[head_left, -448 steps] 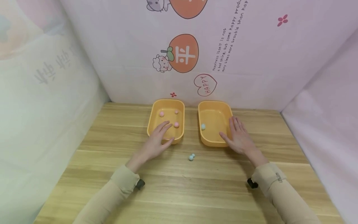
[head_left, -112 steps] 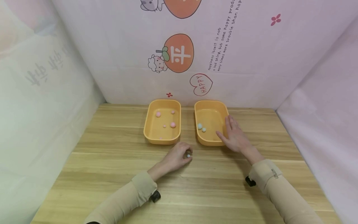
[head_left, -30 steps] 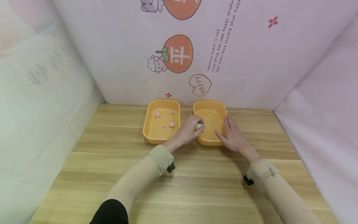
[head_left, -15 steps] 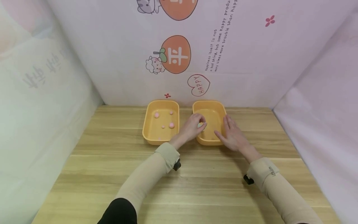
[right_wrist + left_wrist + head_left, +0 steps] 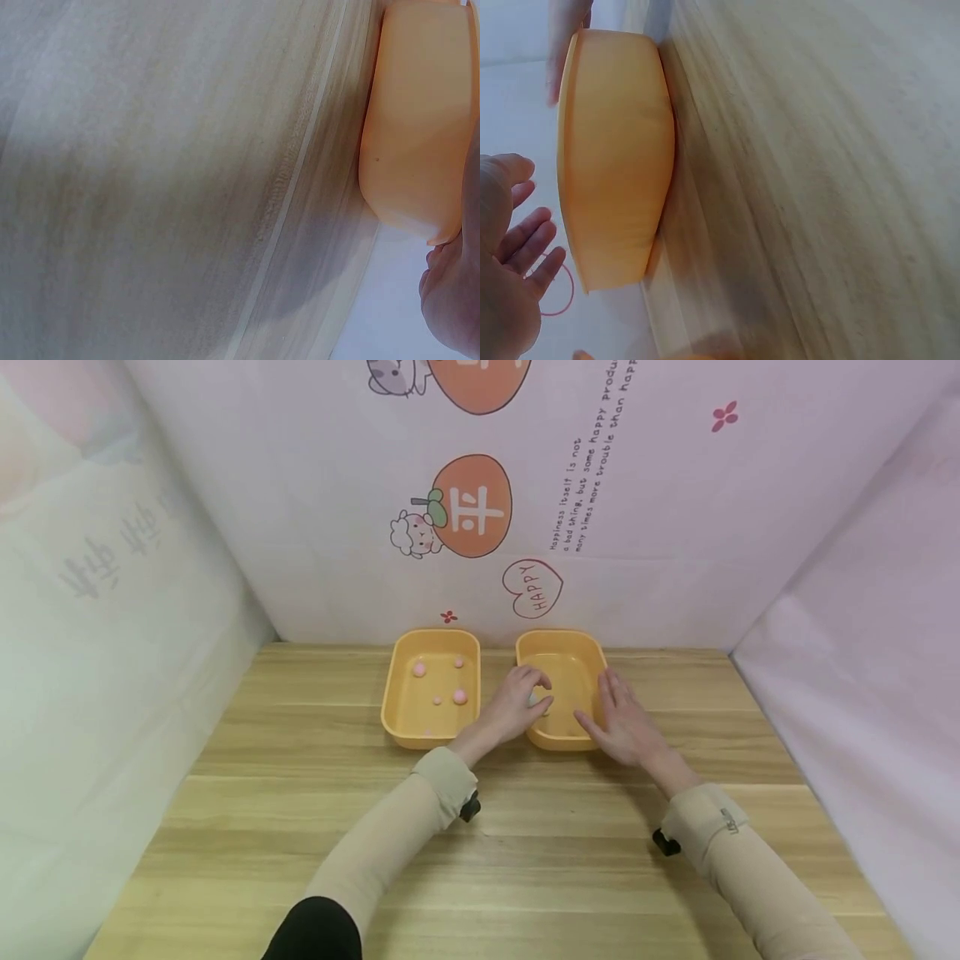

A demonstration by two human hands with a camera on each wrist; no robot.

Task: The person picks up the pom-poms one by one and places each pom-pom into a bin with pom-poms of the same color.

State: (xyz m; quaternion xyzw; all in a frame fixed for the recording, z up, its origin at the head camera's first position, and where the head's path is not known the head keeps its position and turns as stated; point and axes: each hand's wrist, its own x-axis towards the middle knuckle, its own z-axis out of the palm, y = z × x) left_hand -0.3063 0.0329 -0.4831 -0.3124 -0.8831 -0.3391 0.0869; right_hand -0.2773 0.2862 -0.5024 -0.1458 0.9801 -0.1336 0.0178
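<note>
My left hand (image 5: 512, 703) is over the left side of the right yellow tray (image 5: 573, 675), thumb and fingers parted. In the gap between them a light blue ball (image 5: 533, 699) shows inside the tray; the hand hides what else lies there. In the left wrist view, the fingers of my left hand (image 5: 510, 255) are spread above the tray's rim, holding nothing visible. My right hand (image 5: 630, 727) rests against the right rim of this tray with straight fingers. The right wrist view shows only part of that hand (image 5: 454, 300) beside the tray wall (image 5: 420, 120).
A second yellow tray (image 5: 405, 708) stands to the left, with several pink balls (image 5: 460, 697) of different sizes in it. Both trays sit at the back of a wooden table (image 5: 570, 852), close to a printed cloth wall (image 5: 637, 593). More cloth hangs at the left and right.
The light blue balls that lay on the table are gone from there. My left hand carried the last, small one to the right tray, and its pinched fingers have just parted. The right hand stays put.
</note>
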